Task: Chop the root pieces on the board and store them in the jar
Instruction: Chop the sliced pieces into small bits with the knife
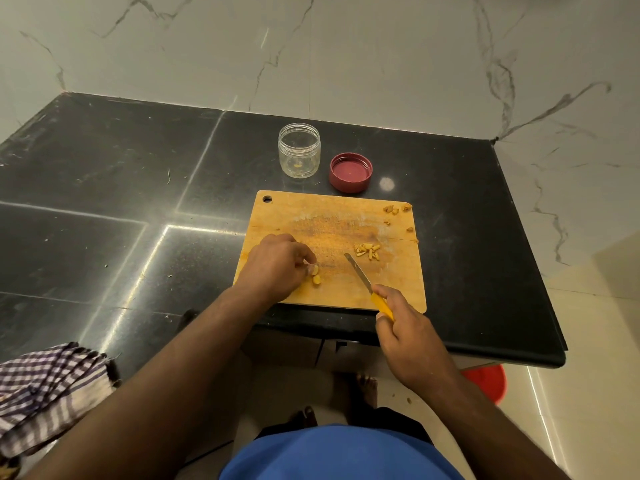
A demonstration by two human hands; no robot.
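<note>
Against marble-veined walls, a black tabletop [104,161] carries the board [332,216]; at twelve o'clock, an open jar [299,150]. Left hand [277,265] pinches root pieces [315,274]; right hand [405,320] grips the knife [360,273].

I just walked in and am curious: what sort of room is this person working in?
Most likely a home kitchen. A wooden chopping board lies on a black stone counter against marble-look wall tiles, and an open jar and its lid stand behind the board.

Red bucket [488,381] mostly hidden under counter [104,161]; checked cloth [48,386] cut off at left edge
</note>
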